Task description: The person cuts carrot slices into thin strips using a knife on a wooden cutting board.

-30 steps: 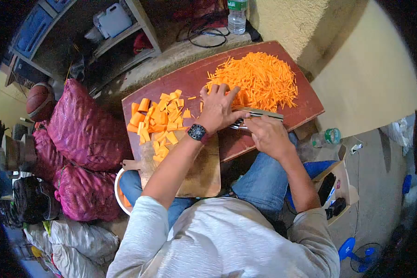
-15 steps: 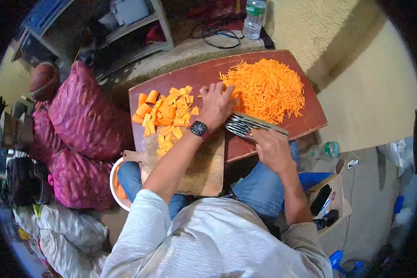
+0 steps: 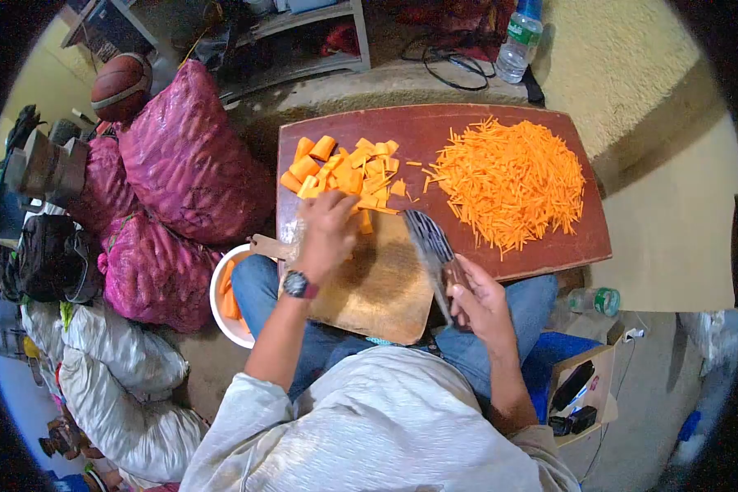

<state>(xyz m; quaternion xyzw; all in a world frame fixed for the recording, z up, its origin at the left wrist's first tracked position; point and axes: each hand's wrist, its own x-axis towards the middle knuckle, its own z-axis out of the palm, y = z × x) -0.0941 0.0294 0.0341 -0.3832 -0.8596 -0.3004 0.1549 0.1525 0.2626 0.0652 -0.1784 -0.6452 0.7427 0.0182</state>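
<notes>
My right hand (image 3: 481, 306) grips the handle of a wide-bladed knife (image 3: 429, 242), whose blade tilts up over the right edge of the wooden cutting board (image 3: 369, 299). My left hand (image 3: 328, 234) is over the board's upper left, at the near edge of the chunks and slices of carrot (image 3: 353, 176). Its fingers are bent and a little apart, somewhat blurred; I see nothing held in them. A large heap of carrot strips (image 3: 517, 184) lies at the right on the red tabletop (image 3: 422, 123).
A white bucket (image 3: 219, 299) with carrots stands beside my left leg. Pink mesh sacks (image 3: 193, 164) and white sacks (image 3: 115, 394) fill the left side, with a basketball (image 3: 121, 88) above. A water bottle (image 3: 518, 45) stands behind the table; an open box (image 3: 582, 394) is at right.
My left hand has left the strips and moved left and toward me, over the board. The knife has come back from the heap and turned upright. The view has shifted.
</notes>
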